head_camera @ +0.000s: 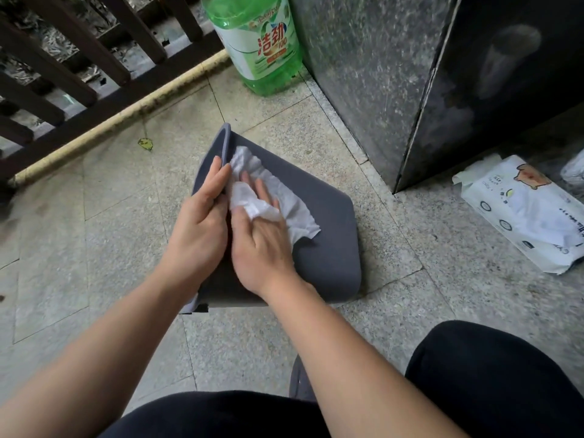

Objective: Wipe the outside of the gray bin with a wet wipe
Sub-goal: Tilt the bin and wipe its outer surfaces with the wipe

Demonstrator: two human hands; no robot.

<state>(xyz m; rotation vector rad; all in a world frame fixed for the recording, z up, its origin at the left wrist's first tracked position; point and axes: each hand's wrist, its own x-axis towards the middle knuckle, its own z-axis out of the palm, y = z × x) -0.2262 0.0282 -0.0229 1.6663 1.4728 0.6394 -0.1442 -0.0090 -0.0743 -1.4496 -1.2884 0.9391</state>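
The gray bin (pixel 325 235) lies on its side on the stone floor in the middle of the view, its open rim to the left. My left hand (pixel 199 229) grips the rim, fingers curled over the edge. My right hand (pixel 259 245) presses a crumpled white wet wipe (pixel 278 200) flat against the bin's upward-facing outer wall, near the rim. Part of the wipe is bunched between my fingers, and the rest spreads out to the right of my hand.
A green detergent bottle (pixel 262 42) stands at the back by a dark stone pillar (pixel 410 74). A white pack of wet wipes (pixel 524 210) lies on the floor at the right. A dark railing (pixel 63 74) runs along the left. My knees (pixel 489 380) fill the bottom.
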